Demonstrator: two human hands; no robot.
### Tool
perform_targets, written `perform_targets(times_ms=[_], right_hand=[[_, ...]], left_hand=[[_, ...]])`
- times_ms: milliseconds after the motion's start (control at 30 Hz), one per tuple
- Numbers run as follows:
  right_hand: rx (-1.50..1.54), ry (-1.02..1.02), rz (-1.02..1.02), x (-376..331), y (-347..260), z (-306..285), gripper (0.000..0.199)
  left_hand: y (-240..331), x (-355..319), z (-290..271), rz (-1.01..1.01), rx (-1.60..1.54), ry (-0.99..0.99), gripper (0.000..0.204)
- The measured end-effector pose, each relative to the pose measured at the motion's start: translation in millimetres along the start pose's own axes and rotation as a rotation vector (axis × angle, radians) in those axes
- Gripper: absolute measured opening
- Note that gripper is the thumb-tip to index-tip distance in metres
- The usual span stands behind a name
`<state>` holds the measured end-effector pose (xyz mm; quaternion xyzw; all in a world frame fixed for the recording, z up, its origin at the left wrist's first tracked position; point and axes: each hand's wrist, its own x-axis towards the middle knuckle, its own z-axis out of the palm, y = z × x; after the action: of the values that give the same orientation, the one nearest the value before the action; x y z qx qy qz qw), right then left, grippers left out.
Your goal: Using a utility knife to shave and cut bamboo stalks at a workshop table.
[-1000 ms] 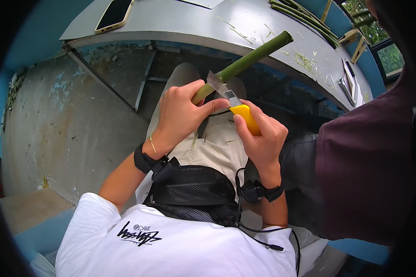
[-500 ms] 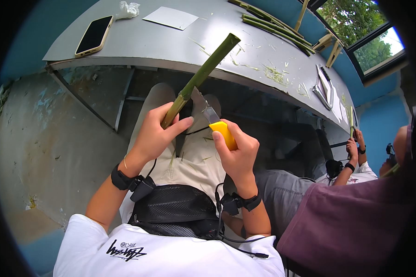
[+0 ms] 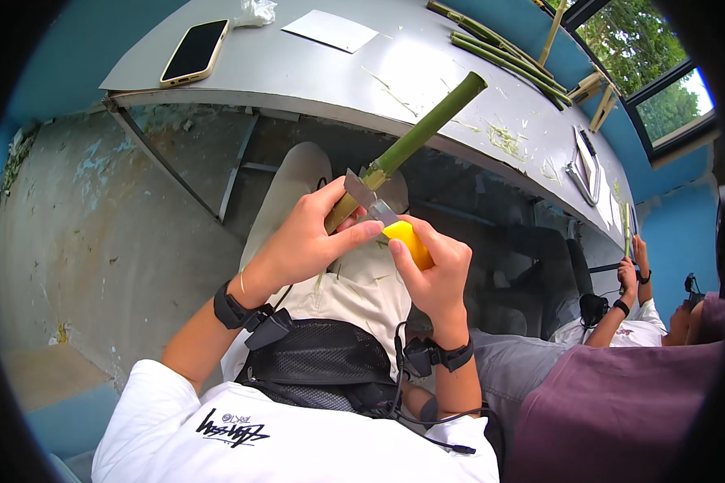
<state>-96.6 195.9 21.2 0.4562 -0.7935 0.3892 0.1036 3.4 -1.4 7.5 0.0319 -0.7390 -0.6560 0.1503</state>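
My left hand grips the lower end of a thick green bamboo stalk, which slants up and right over the table edge. The near end of the stalk is peeled pale and yellowish. In my right hand sits a knife with a yellow handle; its steel blade lies across the stalk just above my left fingers. My left thumb rests near the blade. Both hands hover over my lap.
A grey table carries a smartphone, a white paper sheet, several thin green strips and shavings. A person in purple sits at my right; farther right, another person's hands hold a green strip.
The stalk has tilted more to the right. The blade has shifted up the stalk, and both hands sit a little lower over my lap.
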Motion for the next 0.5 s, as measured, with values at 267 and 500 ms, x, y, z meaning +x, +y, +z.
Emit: perform_targets(times_ms=[267, 500], right_hand=[[0.006, -0.022, 0.002, 0.7, -2.0, -0.8, 0.030], [-0.018, 0.000, -0.021, 4.1, -5.7, -0.9, 0.032]], left_hand=[[1.2, 0.1, 2.5, 0.043, 0.107, 0.079, 0.039], [-4.7, -3.4, 8.7, 0.090, 0.198, 0.227, 0.042]])
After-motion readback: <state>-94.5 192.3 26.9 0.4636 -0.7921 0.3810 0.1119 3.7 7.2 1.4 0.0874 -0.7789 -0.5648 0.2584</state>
